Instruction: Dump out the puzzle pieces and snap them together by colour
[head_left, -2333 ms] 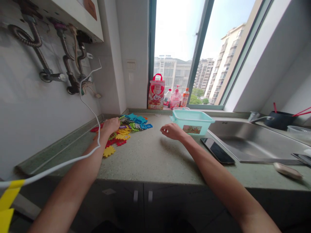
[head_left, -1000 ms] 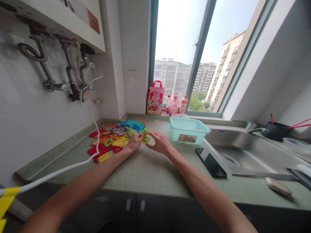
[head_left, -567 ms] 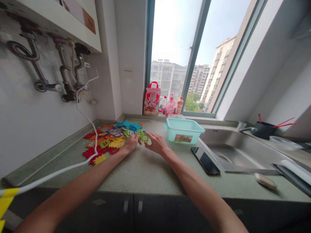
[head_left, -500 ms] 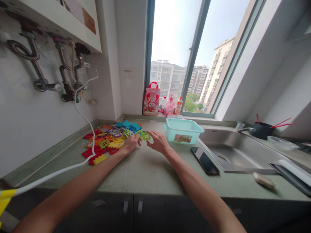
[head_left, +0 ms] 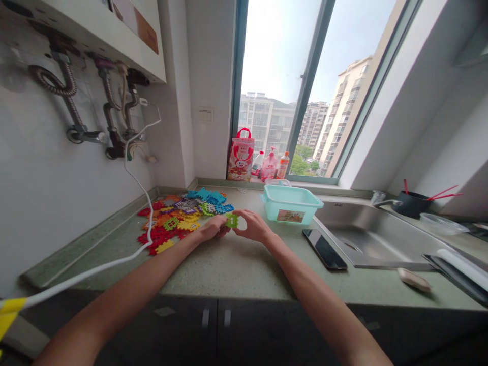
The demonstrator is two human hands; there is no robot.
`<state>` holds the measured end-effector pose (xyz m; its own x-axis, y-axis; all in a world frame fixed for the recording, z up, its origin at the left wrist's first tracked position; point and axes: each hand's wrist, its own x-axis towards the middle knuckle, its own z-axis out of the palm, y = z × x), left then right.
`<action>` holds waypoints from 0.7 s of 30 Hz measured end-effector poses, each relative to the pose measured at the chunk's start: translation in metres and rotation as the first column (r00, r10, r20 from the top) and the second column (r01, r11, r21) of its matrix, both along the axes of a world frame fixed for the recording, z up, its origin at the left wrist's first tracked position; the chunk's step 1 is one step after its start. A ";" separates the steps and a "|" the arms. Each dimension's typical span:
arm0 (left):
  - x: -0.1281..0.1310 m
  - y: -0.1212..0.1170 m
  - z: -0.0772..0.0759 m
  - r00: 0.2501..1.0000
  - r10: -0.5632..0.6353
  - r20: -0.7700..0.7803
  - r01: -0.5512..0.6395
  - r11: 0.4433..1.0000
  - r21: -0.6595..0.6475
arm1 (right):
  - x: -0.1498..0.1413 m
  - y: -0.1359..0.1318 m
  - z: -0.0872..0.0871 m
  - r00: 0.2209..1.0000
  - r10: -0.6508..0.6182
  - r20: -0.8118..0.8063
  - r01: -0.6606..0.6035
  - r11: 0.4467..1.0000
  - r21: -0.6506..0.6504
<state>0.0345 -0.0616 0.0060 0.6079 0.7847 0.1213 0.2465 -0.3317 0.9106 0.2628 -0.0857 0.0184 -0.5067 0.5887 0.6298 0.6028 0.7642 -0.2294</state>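
A lime-green plastic building piece, notched along its edges and with openings in its face, is held between both hands above the counter. My left hand grips its left side, the fingers closed and partly hidden. On its right side, my right hand pinches it between thumb and curved fingers. Just left of the hands lies a loose heap of similar flat pieces in red, orange, yellow, purple, green and blue. To the right of the hands stands a pale turquoise plastic bin with a picture label.
A black phone lies beside the steel sink. A white cable crosses the counter's left side and runs over the heap. Bottles and a red-handled bag stand by the window. A soap-like bar lies near the front edge.
The hands have come closer together around the green piece, which now faces the camera as one compact square. The whole view has shifted slightly.
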 end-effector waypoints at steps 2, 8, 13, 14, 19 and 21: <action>0.001 -0.002 0.001 1.000 -0.013 0.001 0.013 1.000 0.006 | -0.001 0.001 0.000 1.000 -0.003 0.021 0.003 1.000 -0.003; -0.012 -0.005 0.037 0.932 0.053 -0.358 0.051 0.960 0.274 | -0.001 -0.005 -0.001 0.997 -0.018 0.081 0.018 1.000 -0.001; -0.082 -0.015 0.083 0.680 0.607 -0.410 -0.241 0.714 0.657 | 0.019 -0.009 -0.004 0.964 -0.182 0.192 0.204 0.973 -0.106; -0.100 -0.018 0.085 0.634 0.660 -0.403 -0.280 0.682 0.676 | 0.023 -0.008 -0.004 0.955 -0.210 0.209 0.240 0.962 -0.128; -0.172 -0.030 0.065 0.490 0.723 -0.487 -0.269 0.657 0.704 | 0.040 -0.002 -0.003 0.909 -0.302 0.286 0.371 0.900 -0.228; -0.186 -0.030 0.053 0.462 0.716 -0.524 -0.248 0.671 0.699 | 0.045 0.000 -0.003 0.906 -0.311 0.285 0.385 0.887 -0.254</action>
<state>-0.1518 -0.0920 0.0592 0.1899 0.9382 0.2893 0.9715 -0.2221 0.0826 0.3073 -0.0854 0.0156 -0.3424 0.8944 0.2877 0.8804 0.4123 -0.2342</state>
